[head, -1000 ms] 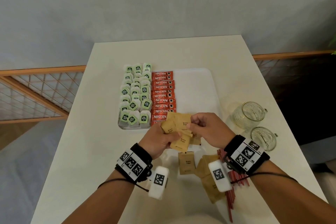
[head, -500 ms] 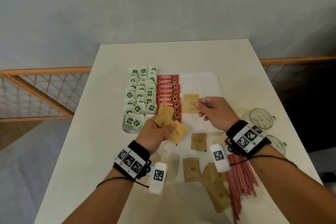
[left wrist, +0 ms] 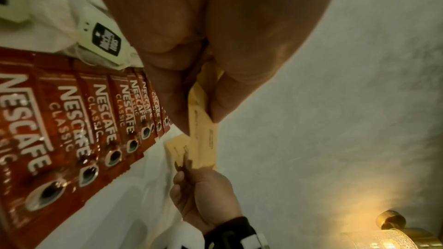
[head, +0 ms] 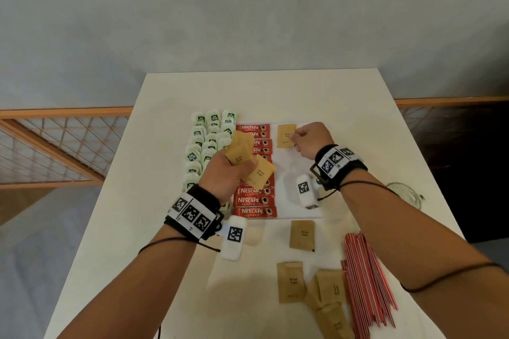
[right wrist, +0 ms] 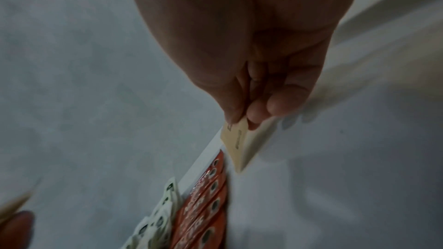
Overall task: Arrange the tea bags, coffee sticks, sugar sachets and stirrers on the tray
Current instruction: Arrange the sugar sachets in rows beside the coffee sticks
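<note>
On the white tray (head: 292,170) lie rows of green-tagged tea bags (head: 209,140) at the left and red coffee sticks (head: 254,201) beside them. My left hand (head: 228,170) hovers over the sticks and grips a bunch of brown sugar sachets (head: 248,159) (left wrist: 203,132). My right hand (head: 308,140) pinches one brown sugar sachet (head: 286,135) (right wrist: 236,143) at the tray's far end, just right of the top coffee stick. More sachets (head: 302,234) lie on the table near me. Red stirrers (head: 366,281) lie in a pile at the near right.
Two glass mugs (head: 405,192) stand at the table's right edge, mostly hidden by my right forearm. A wooden railing with wire mesh (head: 55,146) runs behind the table on both sides. A grey wall lies beyond.
My right hand took one sachet from the bunch and carried it forward to the tray's far end. My left hand with the bunch moved up over the coffee sticks.
</note>
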A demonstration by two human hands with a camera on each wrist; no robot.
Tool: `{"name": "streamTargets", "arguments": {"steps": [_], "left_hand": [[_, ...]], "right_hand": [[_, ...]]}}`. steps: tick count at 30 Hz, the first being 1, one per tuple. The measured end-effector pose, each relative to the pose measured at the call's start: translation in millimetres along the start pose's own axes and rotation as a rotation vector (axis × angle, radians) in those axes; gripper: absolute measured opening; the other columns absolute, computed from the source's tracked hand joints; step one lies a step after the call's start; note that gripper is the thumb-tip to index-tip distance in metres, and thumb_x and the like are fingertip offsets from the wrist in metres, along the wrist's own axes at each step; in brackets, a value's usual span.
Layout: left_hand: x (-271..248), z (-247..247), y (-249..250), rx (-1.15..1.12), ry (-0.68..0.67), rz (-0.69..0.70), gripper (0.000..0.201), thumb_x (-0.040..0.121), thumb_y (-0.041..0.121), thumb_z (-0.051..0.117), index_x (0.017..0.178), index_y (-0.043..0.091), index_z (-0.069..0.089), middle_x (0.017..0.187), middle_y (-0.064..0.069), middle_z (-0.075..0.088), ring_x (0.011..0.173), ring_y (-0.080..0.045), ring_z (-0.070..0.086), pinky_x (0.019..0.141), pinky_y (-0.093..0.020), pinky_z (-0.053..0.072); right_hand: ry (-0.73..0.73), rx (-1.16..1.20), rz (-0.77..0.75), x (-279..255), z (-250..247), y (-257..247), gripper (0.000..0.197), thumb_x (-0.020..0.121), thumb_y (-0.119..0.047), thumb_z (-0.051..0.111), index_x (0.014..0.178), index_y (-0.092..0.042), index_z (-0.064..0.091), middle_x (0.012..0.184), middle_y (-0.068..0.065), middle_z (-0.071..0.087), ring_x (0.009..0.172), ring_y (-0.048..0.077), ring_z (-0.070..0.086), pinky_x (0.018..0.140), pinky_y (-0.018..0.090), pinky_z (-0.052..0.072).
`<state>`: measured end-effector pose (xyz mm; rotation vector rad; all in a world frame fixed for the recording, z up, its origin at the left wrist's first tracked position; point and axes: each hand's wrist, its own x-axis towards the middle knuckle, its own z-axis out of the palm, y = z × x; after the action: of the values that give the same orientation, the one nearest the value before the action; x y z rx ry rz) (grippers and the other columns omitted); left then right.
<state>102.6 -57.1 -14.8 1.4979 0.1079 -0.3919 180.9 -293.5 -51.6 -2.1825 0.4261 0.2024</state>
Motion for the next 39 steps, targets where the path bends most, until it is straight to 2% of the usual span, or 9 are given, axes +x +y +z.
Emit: {"name": "streamTargets", "arguments": {"steps": [4,9,19,24,28,31,34,36,39], "left_hand": [[13,-1,1,0.025,0.008,0.018,0.016,0.091,0.001,0.068,0.106,0.007,0.066,0.081,-0.001,0.076,0.074,-0.019,0.074,0.062,-0.03,0.058],[26,-3,-2,0.02,0.018,0.005,0.021,0.09,-0.001,0.068,0.104,0.015,0.068,0.098,-0.008,0.078,0.094,-0.03,0.075,0.083,-0.047,0.06],[37,-6,-4,0.036,0.045,0.003,0.022,0.09,0.005,0.071,0.111,0.004,0.066,0.097,-0.01,0.077,0.088,-0.027,0.075,0.074,-0.041,0.061],[38,-3,0,0.031,0.036,0.013,0.011,0.092,-0.001,0.066,0.101,0.005,0.065,0.072,0.004,0.074,0.064,-0.011,0.071,0.054,-0.021,0.053],[42,-1,3,-0.026,0.049,-0.009,0.024,0.092,-0.004,0.065,0.116,0.0,0.064,0.1,-0.013,0.076,0.088,-0.025,0.076,0.068,-0.034,0.061],[43,0,4,-0.037,0.065,-0.006,0.021,0.092,-0.004,0.064,0.112,0.003,0.065,0.103,-0.015,0.075,0.092,-0.027,0.075,0.073,-0.038,0.062],[44,-1,5,-0.026,0.08,0.0,0.016,0.092,-0.003,0.064,0.105,0.005,0.067,0.097,-0.013,0.076,0.09,-0.028,0.075,0.072,-0.039,0.062],[46,-1,5,-0.01,0.081,0.016,0.014,0.092,-0.001,0.064,0.106,0.0,0.066,0.1,-0.02,0.075,0.094,-0.036,0.073,0.079,-0.047,0.061],[46,2,7,-0.004,0.088,0.038,0.014,0.092,0.0,0.064,0.105,-0.005,0.065,0.103,-0.025,0.072,0.095,-0.04,0.072,0.085,-0.054,0.059]], "right_hand": [[-0.022,-0.137,0.029,21,4,-2,0.019,0.093,-0.03,0.07,0.098,-0.012,0.076,0.087,0.006,0.072,0.073,0.022,0.064,0.069,0.03,0.055],[0.01,-0.24,0.037,33,10,-8,0.029,0.09,-0.032,0.07,0.068,-0.014,0.063,0.06,0.0,0.056,0.056,0.021,0.055,0.05,0.024,0.038],[-0.024,-0.254,0.058,44,17,-9,0.035,0.085,-0.039,0.071,0.085,-0.005,0.071,0.073,0.007,0.066,0.065,0.025,0.064,0.053,0.026,0.043],[-0.029,-0.27,0.053,39,15,-13,0.038,0.087,-0.041,0.07,0.066,-0.012,0.055,0.058,0.001,0.052,0.052,0.022,0.052,0.047,0.024,0.035],[-0.049,-0.276,0.036,27,11,-19,0.046,0.09,-0.043,0.064,0.061,-0.017,0.042,0.054,-0.002,0.042,0.045,0.017,0.041,0.046,0.025,0.03],[-0.072,-0.198,-0.061,9,8,-21,0.049,0.094,-0.039,0.06,0.054,-0.016,0.041,0.048,-0.003,0.039,0.043,0.017,0.037,0.05,0.027,0.033],[-0.124,-0.044,-0.159,-19,6,-24,0.045,0.1,-0.042,0.051,0.074,-0.008,0.064,0.072,0.004,0.068,0.061,0.018,0.058,0.064,0.034,0.048],[-0.159,0.056,-0.184,-39,7,-26,0.048,0.104,-0.049,0.042,0.09,-0.014,0.071,0.084,0.002,0.073,0.068,0.014,0.064,0.066,0.029,0.047],[-0.181,0.124,-0.215,-60,10,-23,0.054,0.104,-0.054,0.04,0.092,-0.011,0.071,0.083,0.0,0.072,0.066,0.009,0.064,0.066,0.023,0.044]]}}
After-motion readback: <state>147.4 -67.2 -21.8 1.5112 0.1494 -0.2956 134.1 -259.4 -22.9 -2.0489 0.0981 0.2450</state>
